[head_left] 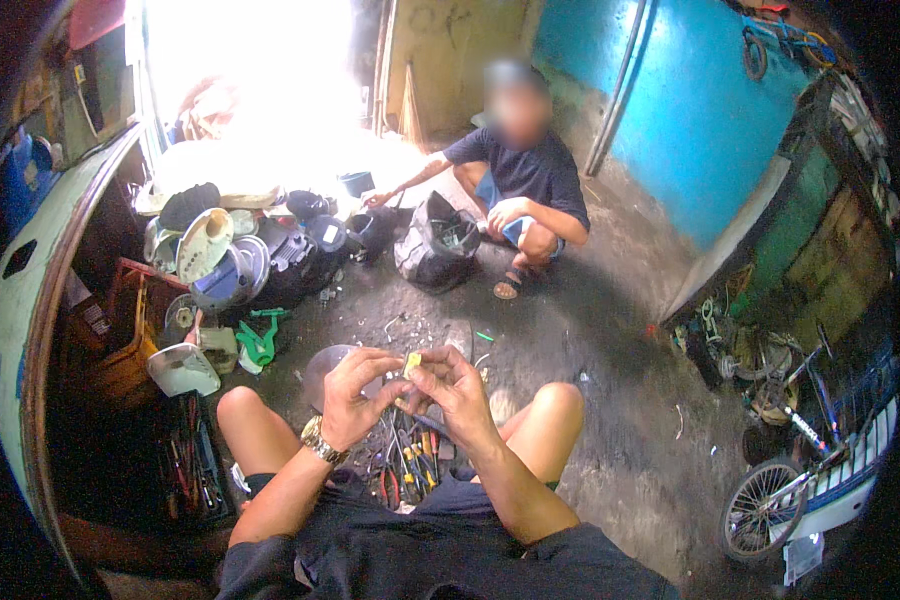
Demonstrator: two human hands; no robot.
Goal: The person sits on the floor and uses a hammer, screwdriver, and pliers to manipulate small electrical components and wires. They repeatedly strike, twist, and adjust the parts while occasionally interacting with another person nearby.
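Both my hands meet in front of me, above the gap between my knees. Between them is a small yellow piece [413, 362], too small to name. My right hand [457, 392] pinches it with thumb and fingers. My left hand [354, 392], with a metal watch [320, 441] on its wrist, has its fingertips closed at the piece's left side. Below my hands lie several hand tools, among them screwdrivers with yellow and black handles [422, 458] and red-handled pliers [389, 487]. Partly hidden behind my left hand is a round grey object [320, 372].
Another person [525, 165] squats ahead beside a black sack [436, 243], one arm stretched toward the scrap. Plastic and metal scrap [270, 245] is heaped at far left, near an orange crate [130, 345]. A green plastic part [258, 342] lies nearer. A bicycle [770, 500] is at right.
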